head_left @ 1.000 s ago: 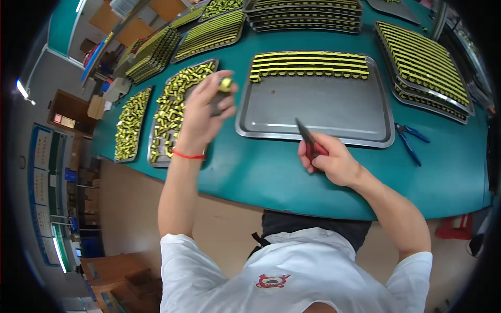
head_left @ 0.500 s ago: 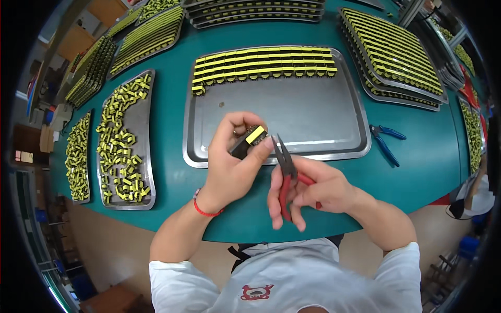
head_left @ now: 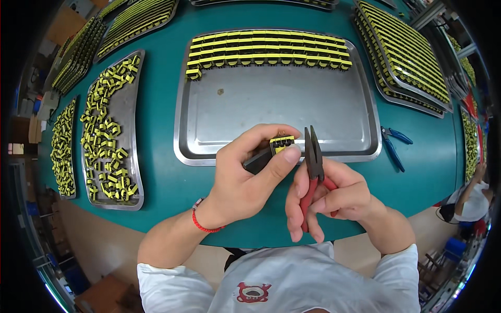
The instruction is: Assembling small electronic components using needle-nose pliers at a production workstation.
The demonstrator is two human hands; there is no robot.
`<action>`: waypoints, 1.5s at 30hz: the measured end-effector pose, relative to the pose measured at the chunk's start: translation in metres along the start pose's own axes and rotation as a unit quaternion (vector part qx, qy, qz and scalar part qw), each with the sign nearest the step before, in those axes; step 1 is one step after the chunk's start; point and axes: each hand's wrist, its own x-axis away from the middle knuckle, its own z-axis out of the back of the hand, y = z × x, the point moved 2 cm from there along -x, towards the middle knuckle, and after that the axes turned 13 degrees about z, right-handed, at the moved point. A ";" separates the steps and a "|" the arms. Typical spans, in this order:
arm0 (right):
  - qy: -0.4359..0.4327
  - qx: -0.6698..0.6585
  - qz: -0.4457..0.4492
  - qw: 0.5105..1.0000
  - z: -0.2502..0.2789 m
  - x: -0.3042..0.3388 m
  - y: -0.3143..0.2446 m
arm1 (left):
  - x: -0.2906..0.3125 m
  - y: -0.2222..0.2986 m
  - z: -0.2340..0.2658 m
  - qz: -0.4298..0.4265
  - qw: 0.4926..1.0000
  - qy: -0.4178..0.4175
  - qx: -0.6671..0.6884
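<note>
My left hand (head_left: pixel 237 182) is closed around a small yellow-and-black transformer (head_left: pixel 282 141), its thin wire pins pointing up beside my fingertips. A dark, block-shaped piece (head_left: pixel 258 161) also lies in that grip, partly hidden by the fingers. In my right hand (head_left: pixel 347 195) are needle-nose pliers (head_left: pixel 313 163) with red handles. Their jaws point away from me, slightly parted, just right of the transformer and not touching it. Both hands are over the near edge of a metal tray (head_left: pixel 276 112). Rows of similar transformers (head_left: pixel 269 50) fill the tray's far part.
Blue-handled cutters (head_left: pixel 394 146) lie on the green table (head_left: pixel 162 115) right of the tray. To the left, a tray (head_left: pixel 141 180) holds loose transformers, with another heap (head_left: pixel 63 151) beyond. Stacked full trays (head_left: pixel 404 57) stand at the far right. Another person (head_left: pixel 472 201) is at the right edge.
The transformer has turned in my left hand, so its pins now show upward. Both hands have shifted right in the picture, while the tray and table have shifted with the view.
</note>
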 end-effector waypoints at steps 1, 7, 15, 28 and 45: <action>0.004 0.001 -0.001 1.000 0.000 0.000 0.000 | 0.000 0.001 0.000 0.001 1.000 0.000 0.000; 0.006 0.001 0.018 1.000 0.000 0.001 -0.001 | -0.001 0.004 -0.001 0.052 0.999 0.013 -0.010; 0.007 -0.006 0.026 1.000 0.001 0.001 0.001 | -0.002 0.004 -0.001 0.075 0.997 0.026 0.006; 0.014 -0.002 0.049 0.999 0.003 0.000 0.003 | -0.001 0.008 -0.003 0.054 0.997 0.048 -0.027; -0.025 -0.072 -0.024 0.997 0.003 0.004 0.005 | -0.006 0.008 0.006 0.095 0.934 -0.168 0.300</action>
